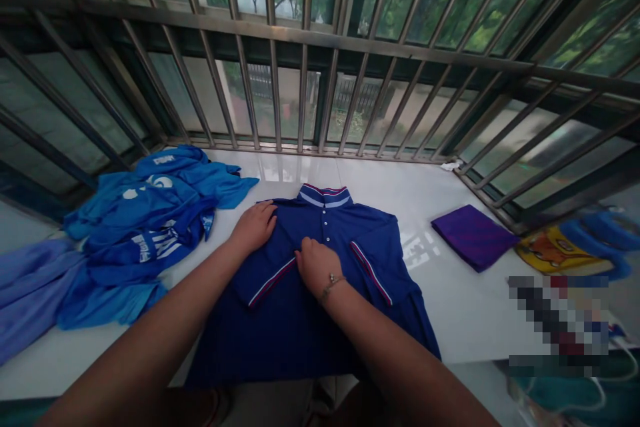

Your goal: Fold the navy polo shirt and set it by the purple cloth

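A navy blue polo shirt [310,340] lies front up on the white surface, its collar pointing to the window. White and red stripes edge the collar and both sleeves. Both sleeves are turned inward over the body. My left hand [255,223] rests on the shirt's left shoulder, its fingers stretched out flat over the fabric. Below the button placket, my right hand [320,267], with a bracelet at the wrist, is closed on the cuff end of the left sleeve [270,280].
Blue printed garments [150,213] lie heaped at the left, beside a lavender cloth [35,287]. A folded purple cloth [474,237] lies at the right, near a yellow and blue item [565,250]. Metal window bars [305,33] close off the back of the white ledge [380,177].
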Motion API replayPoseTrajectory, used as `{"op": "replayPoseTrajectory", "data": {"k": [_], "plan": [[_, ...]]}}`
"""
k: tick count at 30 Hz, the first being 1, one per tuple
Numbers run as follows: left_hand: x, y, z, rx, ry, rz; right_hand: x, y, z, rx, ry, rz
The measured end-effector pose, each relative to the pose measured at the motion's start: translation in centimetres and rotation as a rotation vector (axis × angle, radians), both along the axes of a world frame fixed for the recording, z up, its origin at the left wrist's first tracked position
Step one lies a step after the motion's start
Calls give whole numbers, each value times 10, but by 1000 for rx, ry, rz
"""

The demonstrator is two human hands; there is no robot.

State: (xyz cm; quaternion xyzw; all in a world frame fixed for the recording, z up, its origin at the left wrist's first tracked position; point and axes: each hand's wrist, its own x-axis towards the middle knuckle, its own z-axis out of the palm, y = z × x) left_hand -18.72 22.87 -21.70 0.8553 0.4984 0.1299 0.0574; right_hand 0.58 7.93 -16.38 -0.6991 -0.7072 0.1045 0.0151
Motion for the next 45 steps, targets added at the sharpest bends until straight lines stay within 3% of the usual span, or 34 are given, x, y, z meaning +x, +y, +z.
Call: {"op": "replayPoseTrajectory", "data": {"k": [3,5,9,12,15,19,23,27,29,31,34,36,39,43,45], "plan": [[-8,0,-4,14,-61,23,2,12,-1,-4,11,6],[-11,2,-4,14,-91,29,18,16,3,12,19,-3],[-10,16,4,-40,-65,54,79,33,16,102,17,-89],[-4,37,16,-108,-16,68,130,66,22,106,-16,-147],[6,61,28,-174,12,37,162,106,19,69,-32,-219],[24,81,39,-247,87,-20,174,149,10,5,-28,-273],[37,83,49,-277,164,-131,173,169,18,2,41,-161],[27,71,67,-224,157,-214,174,145,34,161,122,-30],[9,55,73,-133,125,-285,179,109,36,279,159,52],[-15,30,74,-7,103,-396,186,62,30,393,181,244],[-54,-15,65,69,114,-507,198,-10,16,303,99,642],[-75,-39,59,1,119,-515,206,-44,9,182,38,769],[-90,-50,56,-171,51,-457,216,-58,10,105,21,713],[-76,-24,62,-252,-27,-244,229,-25,20,163,-82,432],[-60,-7,65,-237,23,-216,234,-5,22,102,-141,291]]}}
